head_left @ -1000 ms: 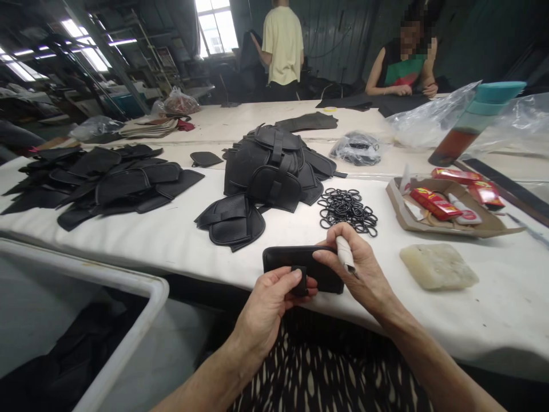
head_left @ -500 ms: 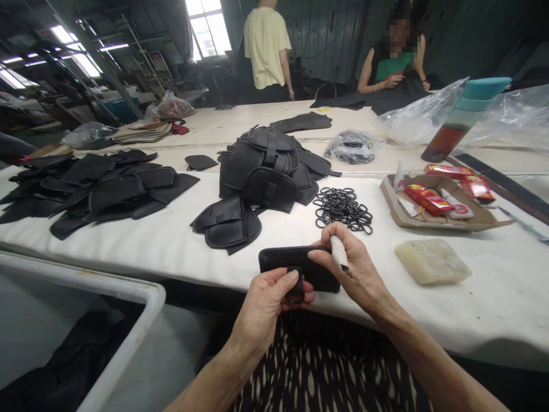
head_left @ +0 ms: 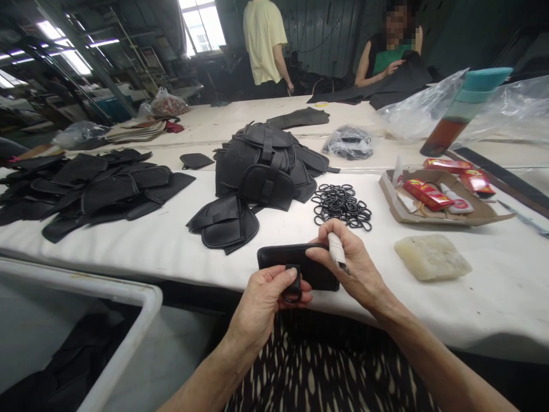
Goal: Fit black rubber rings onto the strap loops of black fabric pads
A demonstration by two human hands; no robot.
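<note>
One black piece point(head_left: 319, 273), smooth, leathery-looking, flat, rounded at upper left corner, raised edging along top, tilted up at near edge of bench point(head_left: 189, 260). Left hand point(head_left: 259, 300) nearly closed, thumb and fingers pinching short black strap point(head_left: 296, 284) in front of piece, dark ring point(head_left: 293, 301) curving out below strap. Right hand point(head_left: 358, 269) partly curled, gripping right end of piece, thumb on its face, white-wrapped tool point(head_left: 337, 250) tucked in same hand. Pile of black rings point(head_left: 341, 205) just beyond right hand; yellowish block point(head_left: 432, 257) to right on bench; heap of dark leathery goods point(head_left: 257, 177) farther back
</note>
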